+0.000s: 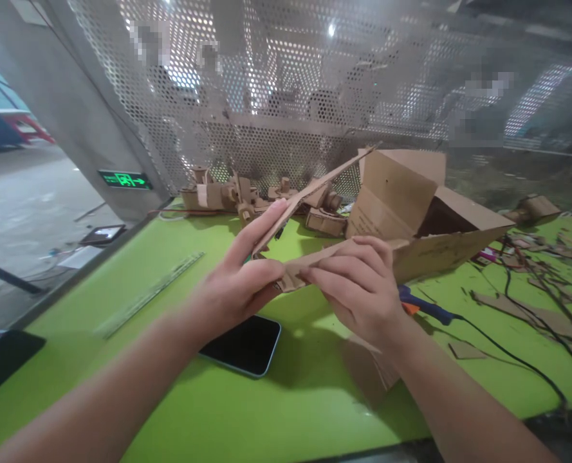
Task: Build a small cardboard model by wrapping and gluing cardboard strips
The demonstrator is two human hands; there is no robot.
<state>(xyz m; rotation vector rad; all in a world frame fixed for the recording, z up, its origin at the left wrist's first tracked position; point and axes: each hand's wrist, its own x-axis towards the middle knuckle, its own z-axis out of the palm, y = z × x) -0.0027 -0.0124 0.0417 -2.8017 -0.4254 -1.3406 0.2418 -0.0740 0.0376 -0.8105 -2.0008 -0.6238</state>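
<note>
Above the green table, my left hand (pixel 249 273) grips a bent cardboard piece (pixel 309 190), thumb on one side and fingers on the other. One long strip of it slants up to the right, and a lower flap runs toward my right hand (pixel 358 280). The fingers of that hand pinch the lower flap along its edge. A dark-screened phone (pixel 247 344) lies on the table beneath my hands. Just right of my right wrist rests a blue glue gun (pixel 425 305) with an orange part and a black cord. More cardboard (pixel 372 370) lies partly hidden under that wrist.
An open cardboard box (pixel 401 199) stands at the back right. Several cardboard models (pixel 218 193) line the table's far edge by a perforated metal screen (pixel 286 128). A clear ruler (pixel 153 292) lies at left. Cardboard scraps (pixel 531 312) and cables cover the right side.
</note>
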